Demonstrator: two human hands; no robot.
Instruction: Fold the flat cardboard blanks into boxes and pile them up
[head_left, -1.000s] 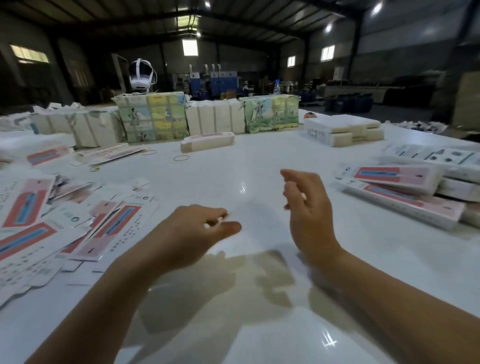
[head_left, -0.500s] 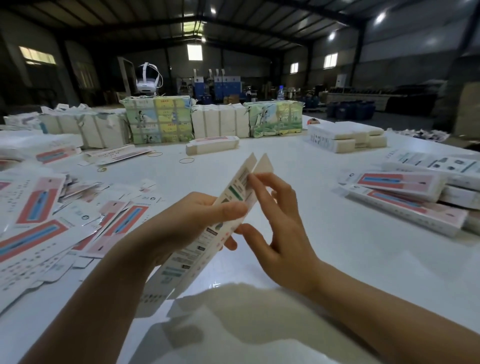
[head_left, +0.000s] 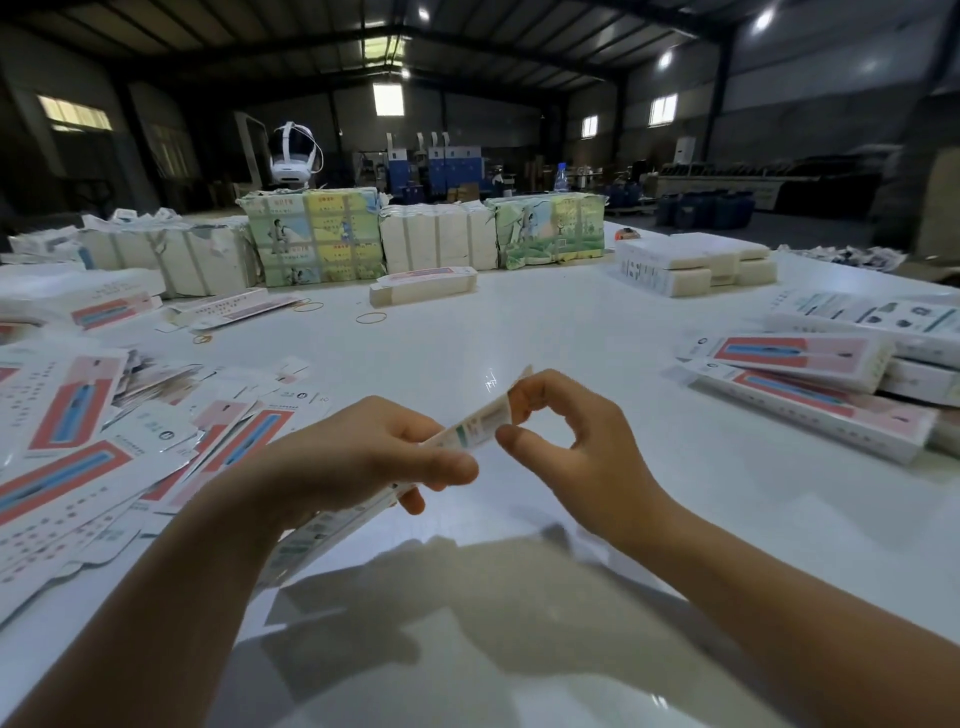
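Left hand (head_left: 358, 457) hides blank (head_left: 475, 426) middle; print too blurred.

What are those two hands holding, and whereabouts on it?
One flat blank. The left hand grips its middle; the right hand pinches its far end between thumb and forefinger.

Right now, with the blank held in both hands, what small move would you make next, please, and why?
Probably squeeze its long edges to pop it open: the blank looks flat, the left hand grips its middle, and the right hand pinches its far end.
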